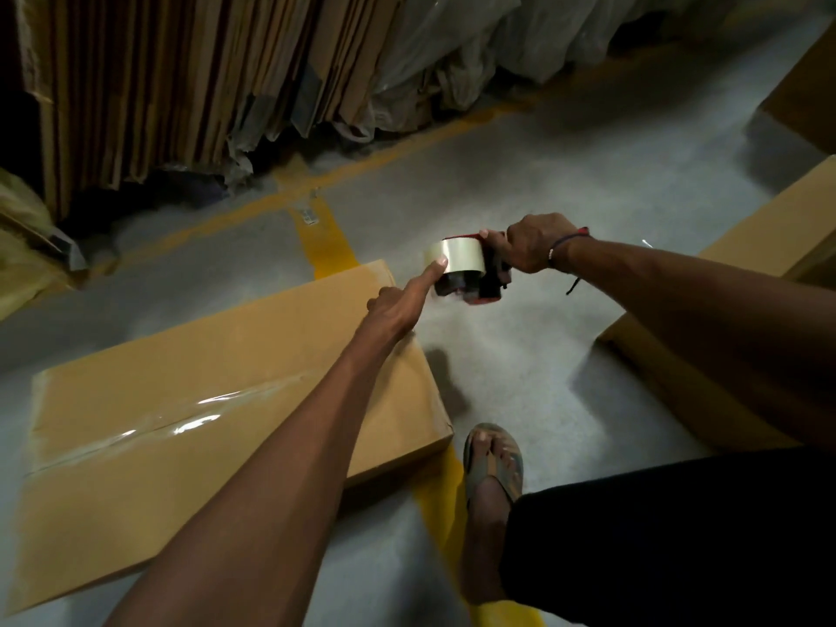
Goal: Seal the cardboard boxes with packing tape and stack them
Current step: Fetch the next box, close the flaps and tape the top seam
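A flat cardboard box lies on the floor at the left, with a shiny strip of clear tape along its middle seam. My right hand grips the handle of a red and black tape dispenser held in the air above the floor, just past the box's right corner. The roll of clear tape faces left. My left hand reaches over the box; its index finger is stretched out and touches the roll, the other fingers are curled. A second cardboard box lies at the right, partly hidden by my right arm.
Flattened cardboard sheets stand stacked against the back, with crumpled plastic wrap beside them. Yellow lines cross the grey floor. My sandalled foot stands beside the left box. Another box corner shows at the far right.
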A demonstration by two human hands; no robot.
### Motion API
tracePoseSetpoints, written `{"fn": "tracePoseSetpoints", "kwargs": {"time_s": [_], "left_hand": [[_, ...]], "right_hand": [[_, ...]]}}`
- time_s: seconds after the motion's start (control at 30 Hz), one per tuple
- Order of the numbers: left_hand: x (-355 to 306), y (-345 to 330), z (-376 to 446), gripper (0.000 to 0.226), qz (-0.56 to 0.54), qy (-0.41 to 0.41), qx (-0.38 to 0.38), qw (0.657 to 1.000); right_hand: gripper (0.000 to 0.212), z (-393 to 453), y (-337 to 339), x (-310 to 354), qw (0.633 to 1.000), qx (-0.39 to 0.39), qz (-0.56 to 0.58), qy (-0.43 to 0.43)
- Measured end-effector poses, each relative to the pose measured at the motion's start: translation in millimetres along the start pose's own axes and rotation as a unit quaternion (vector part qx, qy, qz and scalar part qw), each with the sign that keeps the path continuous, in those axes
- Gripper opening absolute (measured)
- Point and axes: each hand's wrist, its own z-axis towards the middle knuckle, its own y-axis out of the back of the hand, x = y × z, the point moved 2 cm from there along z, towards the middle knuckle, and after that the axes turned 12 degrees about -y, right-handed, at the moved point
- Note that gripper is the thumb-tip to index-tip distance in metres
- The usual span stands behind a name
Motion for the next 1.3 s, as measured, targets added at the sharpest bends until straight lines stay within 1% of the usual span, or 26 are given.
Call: {"fn": "tracePoseSetpoints", "kwargs": {"time_s": [0.03,0.07,0.13,0.17,0.23,0.3,0.37,0.4,0.43,0.5,0.63,0.7,0.8,0.9,0.93,0.97,1.0,1.03,1.07,1.1,1.13,1.17,1.2,1.27,1.3], "left_hand": [[3.6,2.3,-9.8,0.126,0.024,-0.016,-0.018,0.999],[8.5,3.6,-18.6,0.104,0.052,-0.046,-0.040,0.997],[25.7,1.1,-36.3,0.047,0.119,-0.125,-0.096,0.980],[35.3,-0.1,-47.2,0.036,0.153,-0.163,-0.115,0.968],[55.6,-2.7,-69.2,0.044,0.216,-0.226,-0.133,0.941],[77.2,-6.1,-83.4,0.054,0.277,-0.279,-0.139,0.909],[97.9,-9.9,-87.1,0.063,0.331,-0.287,-0.123,0.891],[106.7,-11.0,-86.9,0.066,0.351,-0.280,-0.117,0.886],[114.1,-13.3,-86.5,0.068,0.364,-0.278,-0.114,0.882],[123.5,-18.6,-86.0,0.070,0.380,-0.278,-0.118,0.874],[129.0,-24.4,-86.6,0.069,0.397,-0.277,-0.128,0.865],[129.2,-25.8,-86.0,0.068,0.400,-0.274,-0.131,0.865],[128.8,-27.5,-85.1,0.068,0.403,-0.276,-0.132,0.863],[129.6,-28.4,-84.2,0.068,0.402,-0.272,-0.130,0.865],[130.5,-28.6,-84.0,0.067,0.403,-0.271,-0.131,0.864],[130.7,-28.9,-84.0,0.067,0.404,-0.271,-0.132,0.864],[130.8,-28.9,-83.6,0.067,0.406,-0.272,-0.135,0.862],[130.7,-29.0,-83.3,0.067,0.409,-0.272,-0.136,0.861],[130.4,-29.2,-82.9,0.068,0.410,-0.271,-0.136,0.860],[130.5,-28.9,-83.0,0.068,0.412,-0.270,-0.135,0.860],[130.6,-28.8,-83.2,0.068,0.412,-0.269,-0.131,0.860],[130.7,-28.9,-83.8,0.069,0.413,-0.268,-0.126,0.861],[130.7,-29.0,-84.1,0.069,0.413,-0.268,-0.121,0.862],[130.3,-29.1,-84.3,0.070,0.413,-0.270,-0.118,0.862],[129.6,-29.0,-84.2,0.070,0.416,-0.270,-0.118,0.860]], "right_hand": [[0.071,-1.2,-0.2,-1.9,1.000,-0.005,-0.008,-0.022],[0.070,-3.2,-5.3,-3.7,0.999,-0.004,-0.002,-0.045],[0.065,-11.9,-28.0,-2.8,0.994,0.011,0.057,-0.094],[0.062,-17.6,-45.5,1.1,0.989,0.020,0.098,-0.113],[0.055,-32.8,-87.2,14.9,0.973,0.045,0.176,-0.143],[0.045,-48.1,-134.2,33.4,0.955,0.077,0.228,-0.176],[0.037,-62.5,-175.1,52.2,0.934,0.105,0.270,-0.209],[0.037,-68.3,-192.4,60.3,0.924,0.115,0.287,-0.225],[0.038,-73.8,-206.3,67.4,0.917,0.123,0.297,-0.238],[0.040,-80.4,-227.1,78.5,0.914,0.122,0.302,-0.243],[0.033,-85.1,-249.5,92.4,0.929,0.110,0.298,-0.191],[0.032,-84.9,-261.1,95.0,0.929,0.114,0.302,-0.180],[0.035,-85.7,-271.5,93.1,0.909,0.128,0.337,-0.209],[0.032,-85.4,-277.7,89.9,0.907,0.151,0.338,-0.200],[0.034,-87.4,-275.8,89.9,0.908,0.147,0.331,-0.209],[0.037,-91.3,-269.5,90.6,0.906,0.121,0.330,-0.234],[0.041,-95.8,-262.2,92.0,0.895,0.078,0.344,-0.273],[0.042,-103.5,-247.6,94.1,0.873,0.016,0.377,-0.308],[0.041,-108.4,-233.3,98.3,0.844,-0.047,0.428,-0.321],[0.037,-112.1,-217.2,104.4,0.813,-0.097,0.487,-0.305],[0.032,-113.5,-201.1,111.1,0.782,-0.120,0.546,-0.275],[0.025,-114.9,-183.5,117.8,0.755,-0.125,0.597,-0.240],[0.022,-113.8,-169.9,124.5,0.736,-0.117,0.633,-0.208],[0.025,-112.0,-140.8,134.5,0.719,-0.091,0.674,-0.144],[0.028,-112.5,-127.9,138.9,0.721,-0.072,0.680,-0.110]]}}
